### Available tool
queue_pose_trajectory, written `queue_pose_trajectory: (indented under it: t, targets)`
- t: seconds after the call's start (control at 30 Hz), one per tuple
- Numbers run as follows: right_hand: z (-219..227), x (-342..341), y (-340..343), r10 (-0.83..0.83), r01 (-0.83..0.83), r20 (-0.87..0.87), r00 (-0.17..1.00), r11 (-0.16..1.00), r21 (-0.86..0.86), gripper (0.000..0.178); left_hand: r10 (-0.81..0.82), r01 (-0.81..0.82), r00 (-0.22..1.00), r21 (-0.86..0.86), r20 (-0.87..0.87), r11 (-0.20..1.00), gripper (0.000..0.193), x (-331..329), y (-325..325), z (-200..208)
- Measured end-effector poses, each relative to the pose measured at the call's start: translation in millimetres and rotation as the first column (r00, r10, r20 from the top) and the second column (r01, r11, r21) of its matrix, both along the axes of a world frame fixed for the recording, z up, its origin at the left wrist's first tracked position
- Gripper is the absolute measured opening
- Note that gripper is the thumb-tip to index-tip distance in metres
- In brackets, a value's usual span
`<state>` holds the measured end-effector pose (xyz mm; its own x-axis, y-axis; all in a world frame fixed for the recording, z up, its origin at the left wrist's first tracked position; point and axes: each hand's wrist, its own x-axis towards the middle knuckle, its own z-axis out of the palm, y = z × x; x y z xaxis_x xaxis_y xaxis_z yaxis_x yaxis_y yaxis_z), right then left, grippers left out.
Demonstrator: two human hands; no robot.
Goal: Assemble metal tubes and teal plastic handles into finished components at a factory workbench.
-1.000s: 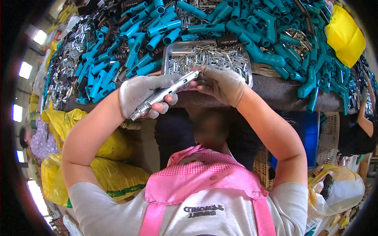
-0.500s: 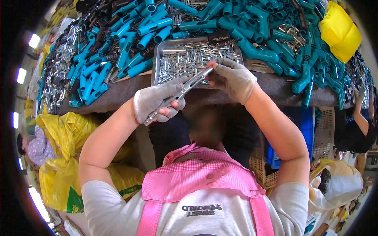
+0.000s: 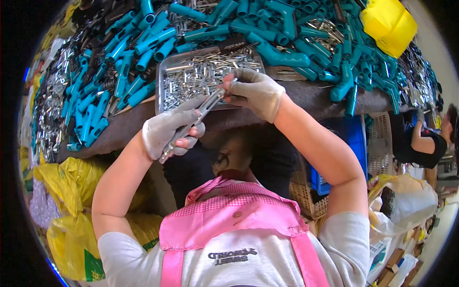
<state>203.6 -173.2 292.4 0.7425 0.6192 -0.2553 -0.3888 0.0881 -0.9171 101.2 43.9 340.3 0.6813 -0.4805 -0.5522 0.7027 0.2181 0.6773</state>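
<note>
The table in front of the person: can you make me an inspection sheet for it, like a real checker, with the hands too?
Surface: dark table, mostly covered; a bare strip shows along the near edge.
Job's things: silver metal tube, held slanted; silver tray of small metal pins just beyond it.
Clutter: teal pieces in loose heaps on both sides of the tray.
Grippers: left hand, gloved, wraps the tube; right hand, gloved, has fingers at its far end, grip unclear.
Cables: nothing seen.
Surroundings: yellow sacks at left; blue crate and another person at right.
</note>
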Motion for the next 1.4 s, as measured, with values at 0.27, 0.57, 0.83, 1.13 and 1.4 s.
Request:
queue_pose_trajectory:
  t: [0.27,0.57,0.83,1.13,1.4]
  targets:
    - [5.0,-1.9,-4.3,0.019,-0.009,-0.103,0.995,0.995,0.095,0.016,0.045,-0.074,0.985,-0.168,-0.166,0.983,0.03,-0.4,-1.2,-8.5]
    - [7.2,-5.2,2.5,-0.056,0.061,-0.096,0.994,0.997,0.043,0.019,0.097,-0.164,0.967,-0.283,-0.237,0.945,0.017,-3.9,-3.3,-24.8]
    - [8.5,-8.0,2.2,-0.112,0.11,-0.114,0.987,0.994,-0.017,0.021,0.068,-0.124,0.977,-0.278,-0.201,0.953,0.022,-4.2,-5.0,-24.5]
    - [1.7,-5.1,-3.4,-0.102,0.11,-0.145,0.984,0.993,0.046,0.017,-0.142,0.149,0.987,0.101,-0.069,0.984,0.042,24.8,7.7,18.6]
    - [-5.4,4.6,-14.8,0.085,0.035,-0.316,0.945,0.934,0.356,0.015,-0.367,0.376,0.924,0.415,-0.105,0.829,0.036,50.3,4.9,82.4]
